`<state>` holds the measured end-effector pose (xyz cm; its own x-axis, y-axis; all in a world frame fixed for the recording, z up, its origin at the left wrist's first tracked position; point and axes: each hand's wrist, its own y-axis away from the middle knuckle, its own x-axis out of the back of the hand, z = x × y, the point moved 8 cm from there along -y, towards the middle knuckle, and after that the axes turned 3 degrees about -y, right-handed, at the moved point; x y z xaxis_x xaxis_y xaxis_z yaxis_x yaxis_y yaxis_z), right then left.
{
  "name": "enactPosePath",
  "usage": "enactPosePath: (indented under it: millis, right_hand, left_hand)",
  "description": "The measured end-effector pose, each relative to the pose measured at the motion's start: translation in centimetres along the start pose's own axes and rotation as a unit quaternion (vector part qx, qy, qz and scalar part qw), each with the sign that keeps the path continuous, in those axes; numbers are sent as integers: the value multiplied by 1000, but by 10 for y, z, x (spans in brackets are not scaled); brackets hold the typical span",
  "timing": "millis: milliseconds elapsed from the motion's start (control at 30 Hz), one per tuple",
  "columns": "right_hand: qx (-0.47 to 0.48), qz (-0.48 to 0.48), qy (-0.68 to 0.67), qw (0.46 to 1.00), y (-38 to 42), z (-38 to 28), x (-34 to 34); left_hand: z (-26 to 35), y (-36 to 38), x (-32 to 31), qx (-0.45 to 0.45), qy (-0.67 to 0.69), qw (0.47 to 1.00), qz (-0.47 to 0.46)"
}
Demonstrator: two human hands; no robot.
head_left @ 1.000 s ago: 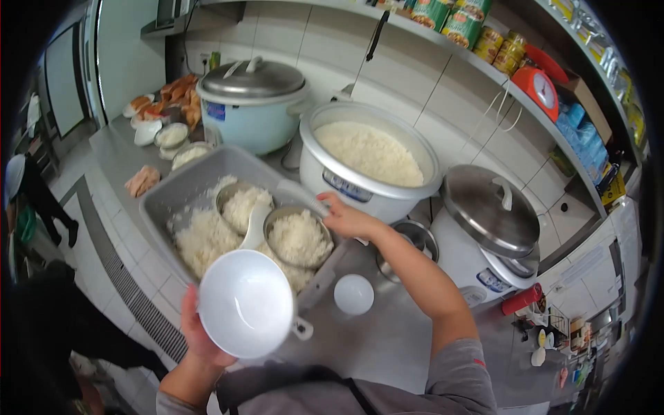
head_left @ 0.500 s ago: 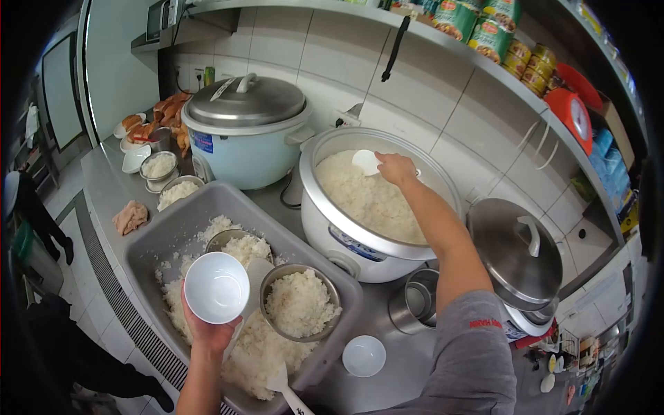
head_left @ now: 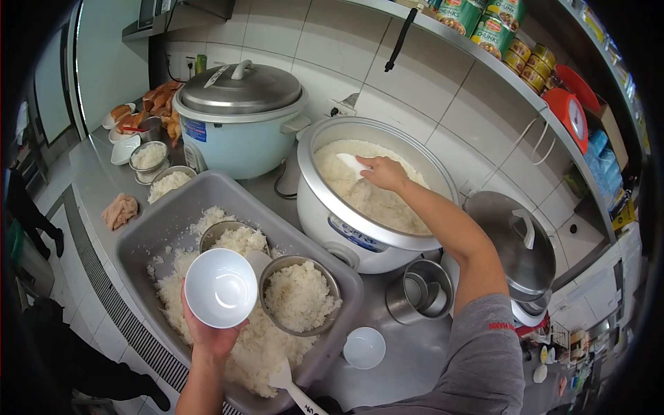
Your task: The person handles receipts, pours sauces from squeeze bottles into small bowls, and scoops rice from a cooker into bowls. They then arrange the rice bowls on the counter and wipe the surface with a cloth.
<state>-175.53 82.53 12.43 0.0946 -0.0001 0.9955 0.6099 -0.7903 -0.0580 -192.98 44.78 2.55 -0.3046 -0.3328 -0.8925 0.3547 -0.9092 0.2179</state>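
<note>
My left hand (head_left: 211, 337) holds an empty white bowl (head_left: 220, 288) over the grey tub (head_left: 235, 187) of cooked rice. My right hand (head_left: 384, 173) reaches into the big open rice cooker (head_left: 360, 225) and grips a white rice paddle (head_left: 351, 164) whose blade lies on the rice. Inside the tub stand two metal bowls filled with rice, a near metal bowl (head_left: 299, 294) and a far metal bowl (head_left: 235, 238). A second white paddle (head_left: 290, 384) lies at the tub's near edge.
A lidded pale blue cooker (head_left: 238, 117) stands at the back left, a lidded cooker (head_left: 512, 242) at the right. Stacked metal cups (head_left: 415, 299) and a small white bowl (head_left: 364, 347) sit on the steel counter. Small rice bowls (head_left: 149, 155) and fried food (head_left: 158, 102) are far left. Cans line the shelf (head_left: 484, 28).
My right hand has gone from the tub's edge into the open cooker with the white paddle, then lowered it onto the rice. The left hand has brought the white bowl lower, over the tub.
</note>
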Motion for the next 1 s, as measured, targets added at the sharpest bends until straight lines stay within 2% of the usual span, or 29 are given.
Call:
enactPosePath:
  millis: [200, 267, 333, 400, 433, 467, 533, 567, 600, 733, 800, 867, 900, 933, 967, 1000]
  right_hand:
    - [57, 26, -56, 996, 12, -27, -5]
    - [64, -30, -174, 982, 15, -22, -14]
    - [97, 14, -223, 970, 25, -19, -4]
    - [94, -86, -252, 959, 33, -15, -18]
    - [43, -126, -277, 951, 52, -21, -5]
    - [43, -125, -280, 951, 56, -18, -1]
    - [-69, -165, -339, 924, 65, 6, -6]
    - [-70, -160, -338, 925, 65, 14, 1]
    - [-75, -129, -342, 928, 64, 25, 12]
    - [-92, -20, -319, 943, 62, 48, 72]
    - [-98, -21, -316, 943, 70, 34, 96]
    - [-95, 42, -305, 947, 70, 26, 112]
    - [-96, 44, -306, 946, 69, 26, 109]
    - [-25, 155, -116, 981, 70, 15, 126]
    - [47, 255, 81, 962, 76, -2, 135]
    - [46, 250, 77, 964, 74, 1, 132]
  left_hand:
    - [1, 5, -13, -11, 3, 1000, -19]
    - [0, 3, -21, -1, 13, 1000, -26]
    - [-6, -7, -51, 34, -30, 987, -152]
    - [-2, -33, -73, 15, -64, 993, -102]
    - [-2, -53, -85, 17, -89, 988, -122]
    - [-1, -73, -104, -2, -109, 982, -155]
    - [-2, -109, -139, -36, -150, 975, -159]
    - [-6, -129, -153, -47, -162, 974, -151]
    - [-9, -147, -167, -69, -184, 968, -155]
    - [-59, -209, -199, -12, -233, 966, -106]
    - [-91, -216, -211, 8, -258, 962, -88]
    - [-125, -213, -220, 50, -220, 970, -95]
    - [-132, -214, -225, 51, -222, 969, -97]
    - [-138, -216, -229, 55, -204, 972, -103]
    - [-141, -219, -231, 61, -186, 975, -107]
    - [-140, -224, -229, 64, -187, 975, -102]
